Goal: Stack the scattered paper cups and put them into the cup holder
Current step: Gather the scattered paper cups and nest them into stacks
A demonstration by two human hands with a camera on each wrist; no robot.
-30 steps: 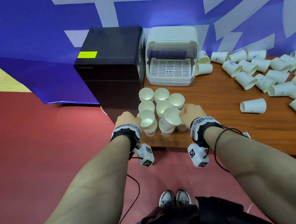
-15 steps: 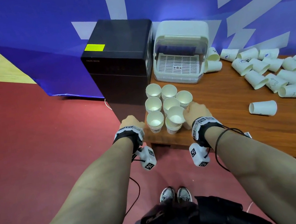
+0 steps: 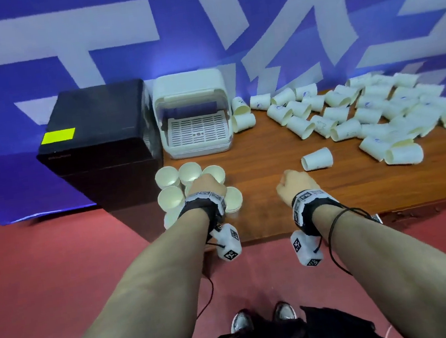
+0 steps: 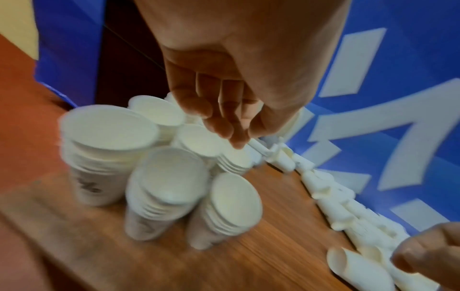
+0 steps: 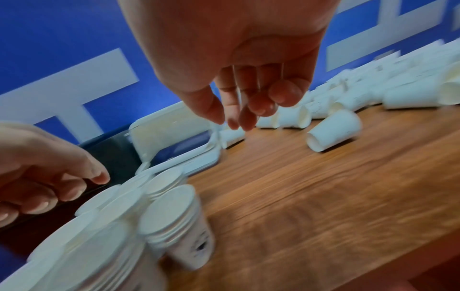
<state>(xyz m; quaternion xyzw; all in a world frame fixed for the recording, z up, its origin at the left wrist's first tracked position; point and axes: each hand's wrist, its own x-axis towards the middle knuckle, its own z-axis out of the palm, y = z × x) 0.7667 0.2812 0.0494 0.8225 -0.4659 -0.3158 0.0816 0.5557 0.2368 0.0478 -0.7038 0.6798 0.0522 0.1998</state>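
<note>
The wooden bench (image 3: 319, 198) carries a white cup holder (image 3: 195, 121) at its back left corner, loose paper cups (image 3: 379, 114) lying scattered to the right, and upright cup stacks (image 3: 170, 198) at the near left corner. The left hand (image 3: 205, 186) hovers over the stacks, fingers loosely curled, holding nothing. The right hand (image 3: 295, 185) hangs relaxed and empty above bare wood, short of a lone fallen cup (image 3: 317, 158). Only the wrist views show the fingers (image 4: 224, 118).
</note>
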